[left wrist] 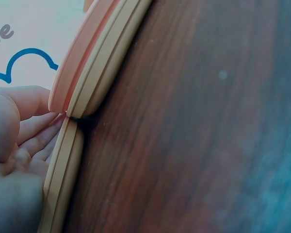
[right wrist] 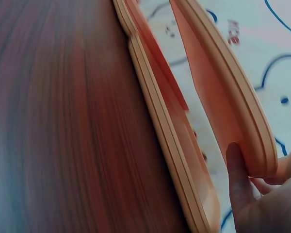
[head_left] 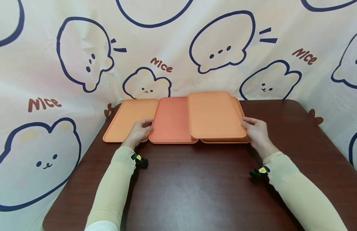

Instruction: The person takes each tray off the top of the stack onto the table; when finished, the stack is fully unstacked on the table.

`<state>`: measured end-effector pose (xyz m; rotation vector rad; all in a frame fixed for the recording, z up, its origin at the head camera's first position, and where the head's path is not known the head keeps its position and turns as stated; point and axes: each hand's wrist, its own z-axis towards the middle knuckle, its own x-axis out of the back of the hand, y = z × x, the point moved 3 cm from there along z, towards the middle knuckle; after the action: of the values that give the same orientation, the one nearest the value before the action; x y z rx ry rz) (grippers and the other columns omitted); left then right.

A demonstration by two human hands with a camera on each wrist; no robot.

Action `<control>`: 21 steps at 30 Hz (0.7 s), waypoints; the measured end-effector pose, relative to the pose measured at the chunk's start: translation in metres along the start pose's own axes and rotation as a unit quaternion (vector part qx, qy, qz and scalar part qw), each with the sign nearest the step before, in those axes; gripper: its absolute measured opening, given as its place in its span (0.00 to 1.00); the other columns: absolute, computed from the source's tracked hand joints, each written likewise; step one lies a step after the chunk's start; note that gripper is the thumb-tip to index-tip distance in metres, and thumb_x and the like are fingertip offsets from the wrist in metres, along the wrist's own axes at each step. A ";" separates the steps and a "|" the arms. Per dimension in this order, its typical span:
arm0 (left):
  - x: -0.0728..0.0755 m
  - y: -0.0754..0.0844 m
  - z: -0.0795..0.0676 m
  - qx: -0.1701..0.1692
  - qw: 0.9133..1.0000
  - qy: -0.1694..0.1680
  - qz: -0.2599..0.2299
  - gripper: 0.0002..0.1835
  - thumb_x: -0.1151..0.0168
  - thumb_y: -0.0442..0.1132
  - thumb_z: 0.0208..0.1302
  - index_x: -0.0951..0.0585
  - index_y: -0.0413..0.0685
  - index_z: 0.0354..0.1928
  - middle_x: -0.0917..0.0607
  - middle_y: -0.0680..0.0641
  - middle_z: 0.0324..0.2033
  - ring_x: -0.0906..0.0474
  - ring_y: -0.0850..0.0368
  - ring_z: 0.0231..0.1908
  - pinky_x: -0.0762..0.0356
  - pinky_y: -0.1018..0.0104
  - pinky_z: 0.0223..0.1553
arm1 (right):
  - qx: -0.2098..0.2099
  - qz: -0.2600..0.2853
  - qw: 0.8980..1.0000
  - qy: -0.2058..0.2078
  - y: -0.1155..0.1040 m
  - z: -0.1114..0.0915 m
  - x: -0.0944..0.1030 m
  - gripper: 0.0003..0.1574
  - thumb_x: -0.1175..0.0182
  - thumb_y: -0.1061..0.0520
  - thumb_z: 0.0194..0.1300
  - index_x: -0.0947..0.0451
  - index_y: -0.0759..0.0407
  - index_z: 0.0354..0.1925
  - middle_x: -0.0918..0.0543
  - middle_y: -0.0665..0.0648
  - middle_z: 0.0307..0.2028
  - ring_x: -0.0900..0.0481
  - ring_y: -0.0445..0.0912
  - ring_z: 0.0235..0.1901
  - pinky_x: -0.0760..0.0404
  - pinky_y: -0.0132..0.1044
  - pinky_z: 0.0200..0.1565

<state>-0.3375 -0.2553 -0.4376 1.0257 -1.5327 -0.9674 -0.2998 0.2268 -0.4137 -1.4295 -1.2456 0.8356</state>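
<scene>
In the head view, my right hand pinches the right edge of an orange tray, thumb on one face and fingers on the other. The right wrist view shows this tray raised and tilted above another orange tray. At the left edge of a coral tray, my left hand grips the rim with thumb and fingertips. Beneath the coral tray lies a yellowish-orange tray, seen in the left wrist view. A further orange tray lies at left, partly under my left hand.
All the trays are at the far side of a dark brown wooden table. Directly behind stands a pale cloth backdrop with cartoon bears. Black wrist straps sit over my cream sleeves.
</scene>
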 end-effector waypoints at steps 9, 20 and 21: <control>0.001 0.000 -0.002 0.000 1.000 0.000 0.002 0.31 0.46 0.33 0.83 0.36 0.39 0.83 0.34 0.35 0.81 0.39 0.42 0.82 0.39 0.48 0.82 | -0.019 0.043 0.998 0.050 0.005 0.013 0.073 0.32 0.48 0.57 0.84 0.32 0.61 0.80 0.34 0.68 0.80 0.16 0.33 0.45 0.14 0.23 0.37; 0.001 -0.001 -0.002 -0.002 1.000 0.000 0.005 0.30 0.46 0.33 0.83 0.35 0.39 0.82 0.33 0.36 0.81 0.39 0.43 0.82 0.38 0.48 0.82 | -0.056 0.046 0.988 0.134 0.017 0.023 0.140 0.31 0.46 0.55 0.84 0.31 0.53 0.80 0.27 0.58 0.75 0.21 0.39 0.65 0.19 0.19 0.28; 0.000 -0.001 -0.002 -0.001 1.000 0.000 0.006 0.30 0.46 0.33 0.83 0.35 0.39 0.83 0.33 0.36 0.81 0.39 0.43 0.82 0.38 0.48 0.81 | -0.054 0.048 0.988 0.140 0.018 0.024 0.145 0.31 0.46 0.56 0.83 0.30 0.53 0.79 0.23 0.56 0.70 0.20 0.39 0.64 0.19 0.19 0.28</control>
<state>-0.3355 -0.2563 -0.4385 1.0126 -1.5361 -0.9610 -0.2848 0.3739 -0.4200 -1.6418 -1.0268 0.6119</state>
